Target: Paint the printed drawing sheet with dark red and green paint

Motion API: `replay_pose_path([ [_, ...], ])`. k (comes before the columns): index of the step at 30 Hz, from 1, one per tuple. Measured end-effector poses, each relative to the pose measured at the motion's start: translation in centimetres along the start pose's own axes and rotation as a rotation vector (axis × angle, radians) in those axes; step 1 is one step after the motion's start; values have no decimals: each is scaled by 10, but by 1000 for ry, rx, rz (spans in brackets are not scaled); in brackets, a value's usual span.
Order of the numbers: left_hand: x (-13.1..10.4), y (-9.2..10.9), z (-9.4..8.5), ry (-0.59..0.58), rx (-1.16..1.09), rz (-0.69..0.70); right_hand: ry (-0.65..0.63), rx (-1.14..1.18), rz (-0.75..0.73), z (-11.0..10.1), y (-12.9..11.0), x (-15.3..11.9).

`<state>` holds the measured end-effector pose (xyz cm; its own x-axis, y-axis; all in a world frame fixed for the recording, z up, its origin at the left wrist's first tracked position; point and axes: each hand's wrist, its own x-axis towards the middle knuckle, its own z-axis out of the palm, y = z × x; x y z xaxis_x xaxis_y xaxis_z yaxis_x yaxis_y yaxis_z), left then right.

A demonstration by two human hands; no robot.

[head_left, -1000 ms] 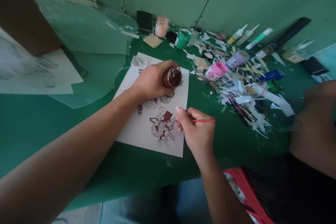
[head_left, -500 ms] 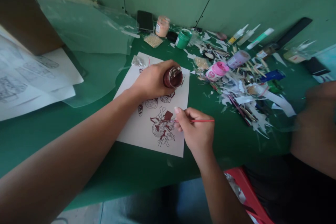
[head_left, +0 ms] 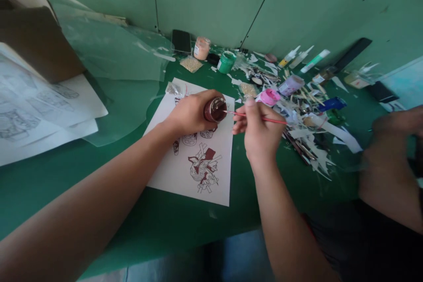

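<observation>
My left hand [head_left: 193, 112] is wrapped round an open jar of dark red paint [head_left: 215, 110], tilted above the upper part of a white sheet [head_left: 165, 158]. Between the fingers of my right hand [head_left: 259, 128] is a thin red paintbrush [head_left: 272, 120], its tip at the mouth of the jar. Lower on the sheet lies a line drawing [head_left: 204, 168] with some parts coloured dark red. Other printed figures are partly hidden beneath my left hand. A small clear bag [head_left: 173, 90] rests on the sheet's top left corner.
Behind stand a peach jar [head_left: 202, 48], a green jar [head_left: 226, 62] and a pink jar [head_left: 268, 97]. Paper scraps [head_left: 317, 150] and tools cover the right side. A brown box [head_left: 42, 44] and printed sheets [head_left: 49, 110] lie left. Another person's arm [head_left: 390, 163] is at the right.
My right hand has moved up and right from the drawing, bringing the brush tip to the jar. My left hand still holds the jar. The view has shifted slightly.
</observation>
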<state>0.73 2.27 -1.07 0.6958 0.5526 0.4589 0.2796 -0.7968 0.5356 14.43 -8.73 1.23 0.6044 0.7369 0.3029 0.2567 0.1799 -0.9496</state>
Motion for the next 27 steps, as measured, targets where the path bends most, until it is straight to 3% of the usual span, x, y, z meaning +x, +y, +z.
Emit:
replay_pose_path([
  [2, 0, 0, 0, 0, -1, -5, -28, 10, 10, 1, 4, 3],
  [7, -1, 1, -1, -3, -3, -16, 48, 103, 53, -14, 1, -17],
  [12, 1, 3, 0, 17, -19, -19, -178, 72, 88, -21, 1, -53],
  [15, 1, 2, 1, 28, -16, -18, -238, -48, 87, -19, 6, -65],
  [27, 2, 1, 3, 47, 11, -10, -221, -103, 182, -14, 7, -68],
])
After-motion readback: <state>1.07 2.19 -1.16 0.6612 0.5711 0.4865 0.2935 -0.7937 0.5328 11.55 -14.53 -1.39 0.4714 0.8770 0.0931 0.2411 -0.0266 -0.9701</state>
